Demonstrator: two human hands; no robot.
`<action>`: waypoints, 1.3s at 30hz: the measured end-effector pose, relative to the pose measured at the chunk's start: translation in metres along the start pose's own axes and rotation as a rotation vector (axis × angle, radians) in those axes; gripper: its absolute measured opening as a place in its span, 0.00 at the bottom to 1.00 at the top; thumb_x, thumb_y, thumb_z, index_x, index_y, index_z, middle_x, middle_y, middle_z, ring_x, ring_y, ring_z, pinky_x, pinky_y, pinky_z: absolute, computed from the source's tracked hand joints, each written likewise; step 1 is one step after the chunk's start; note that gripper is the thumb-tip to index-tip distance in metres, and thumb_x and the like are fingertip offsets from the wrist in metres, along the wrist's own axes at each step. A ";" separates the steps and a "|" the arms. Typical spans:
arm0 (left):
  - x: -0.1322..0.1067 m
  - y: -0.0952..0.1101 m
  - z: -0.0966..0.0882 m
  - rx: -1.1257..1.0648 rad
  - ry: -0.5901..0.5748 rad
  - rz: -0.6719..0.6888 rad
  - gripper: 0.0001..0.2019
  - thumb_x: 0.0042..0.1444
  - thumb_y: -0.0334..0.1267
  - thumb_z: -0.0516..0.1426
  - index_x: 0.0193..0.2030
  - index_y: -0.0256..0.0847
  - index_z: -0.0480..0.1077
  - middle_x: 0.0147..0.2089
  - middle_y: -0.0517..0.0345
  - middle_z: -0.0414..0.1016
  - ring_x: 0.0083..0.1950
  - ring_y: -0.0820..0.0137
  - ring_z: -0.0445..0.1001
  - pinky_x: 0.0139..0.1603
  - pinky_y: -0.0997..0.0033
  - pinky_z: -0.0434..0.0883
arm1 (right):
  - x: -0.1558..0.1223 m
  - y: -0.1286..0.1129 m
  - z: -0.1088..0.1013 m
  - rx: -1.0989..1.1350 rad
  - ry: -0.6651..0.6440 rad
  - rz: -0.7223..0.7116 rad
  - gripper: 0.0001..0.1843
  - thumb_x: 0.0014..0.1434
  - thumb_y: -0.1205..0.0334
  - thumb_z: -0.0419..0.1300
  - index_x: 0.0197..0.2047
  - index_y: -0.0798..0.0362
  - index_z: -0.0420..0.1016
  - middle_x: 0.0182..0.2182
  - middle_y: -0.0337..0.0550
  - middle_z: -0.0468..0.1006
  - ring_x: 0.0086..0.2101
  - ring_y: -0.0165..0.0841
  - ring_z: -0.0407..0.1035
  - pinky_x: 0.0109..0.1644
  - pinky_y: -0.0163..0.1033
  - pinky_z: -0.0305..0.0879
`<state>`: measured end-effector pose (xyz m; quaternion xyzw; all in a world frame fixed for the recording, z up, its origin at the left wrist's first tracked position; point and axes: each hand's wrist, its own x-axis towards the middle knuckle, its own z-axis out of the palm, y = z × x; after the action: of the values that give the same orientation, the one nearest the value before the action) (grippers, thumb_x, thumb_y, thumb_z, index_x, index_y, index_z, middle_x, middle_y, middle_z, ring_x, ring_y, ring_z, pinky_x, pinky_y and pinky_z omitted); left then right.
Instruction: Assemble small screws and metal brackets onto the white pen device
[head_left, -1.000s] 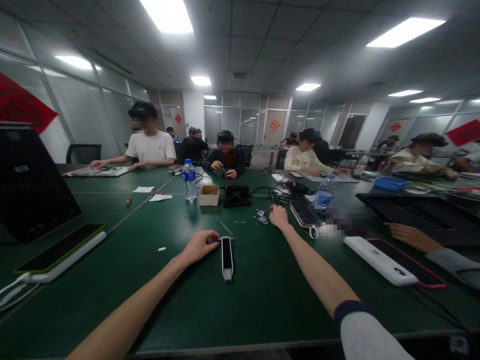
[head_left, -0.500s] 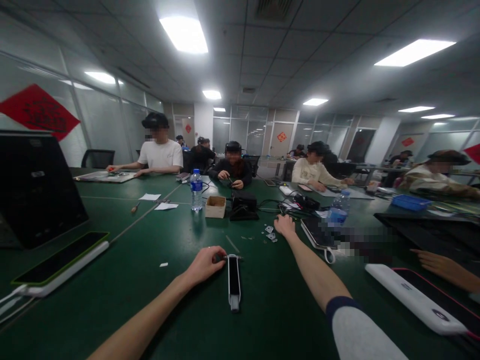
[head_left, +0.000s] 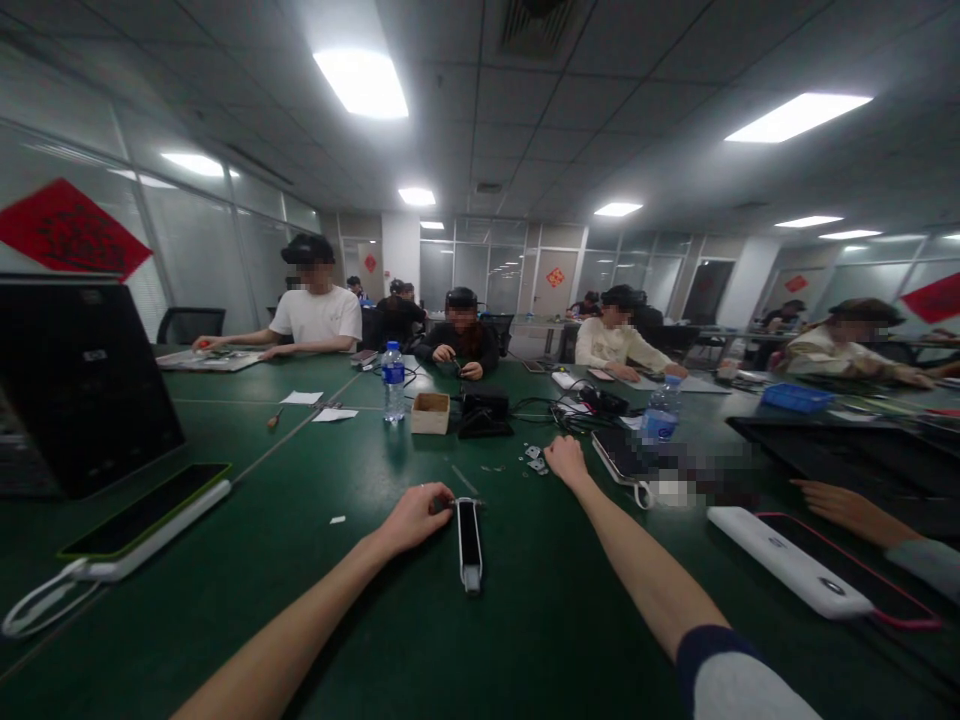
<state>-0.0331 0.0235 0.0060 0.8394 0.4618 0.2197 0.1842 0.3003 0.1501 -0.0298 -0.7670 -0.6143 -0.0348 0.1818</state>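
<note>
A narrow black object with a white edge point(head_left: 470, 545) lies lengthwise on the green table, a grey tip at its near end. A thin crosswise bar sits at its far end. There my left hand point(head_left: 414, 517) is closed, thumb and fingertips pinched at the upper left corner. Further out, my right hand point(head_left: 568, 462) rests on the table with curled fingers. Just left of it lie several small metal plates point(head_left: 535, 461). Whatever the right fingers hold, if anything, is hidden.
Behind my hands stand a water bottle point(head_left: 393, 385), a small cardboard box point(head_left: 431, 414) and a black device point(head_left: 484, 408) with cables. A notebook point(head_left: 616, 455) and a white power bank point(head_left: 787, 565) lie right, near another person's hand point(head_left: 847, 515). A black computer case point(head_left: 86, 390) stands left.
The view has shifted slightly, tilting up a little and turning right. Both hands stay at the same spots on the table, and the narrow object stays beside my left hand.
</note>
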 end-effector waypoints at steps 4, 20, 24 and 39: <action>-0.001 0.000 0.000 0.017 0.009 0.014 0.13 0.53 0.37 0.54 0.44 0.40 0.72 0.40 0.57 0.76 0.35 0.68 0.71 0.37 0.71 0.67 | -0.024 0.002 -0.009 0.022 -0.016 -0.050 0.15 0.61 0.61 0.51 0.43 0.61 0.74 0.44 0.58 0.70 0.45 0.41 0.65 0.47 0.39 0.58; 0.000 -0.010 0.004 -0.065 0.059 0.010 0.11 0.56 0.41 0.54 0.43 0.39 0.70 0.42 0.56 0.76 0.37 0.69 0.73 0.38 0.70 0.70 | -0.083 -0.015 -0.048 -0.064 -0.122 -0.344 0.10 0.62 0.65 0.50 0.39 0.59 0.71 0.40 0.55 0.74 0.42 0.39 0.68 0.41 0.37 0.61; 0.001 -0.013 0.006 -0.046 0.065 0.030 0.09 0.56 0.40 0.55 0.41 0.40 0.71 0.40 0.57 0.76 0.36 0.70 0.73 0.38 0.71 0.69 | -0.085 -0.019 -0.054 -0.039 -0.164 -0.346 0.08 0.59 0.67 0.52 0.40 0.57 0.71 0.40 0.53 0.75 0.41 0.38 0.69 0.41 0.36 0.60; -0.004 0.009 -0.001 0.014 0.224 0.210 0.06 0.57 0.36 0.55 0.40 0.39 0.70 0.37 0.58 0.75 0.33 0.72 0.71 0.36 0.73 0.68 | -0.153 -0.099 -0.053 0.606 0.076 -0.863 0.09 0.59 0.71 0.50 0.42 0.54 0.66 0.37 0.47 0.73 0.39 0.36 0.67 0.45 0.42 0.65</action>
<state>-0.0292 0.0157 0.0104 0.8545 0.3908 0.3267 0.1017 0.1781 0.0090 0.0003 -0.3557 -0.8496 0.0449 0.3869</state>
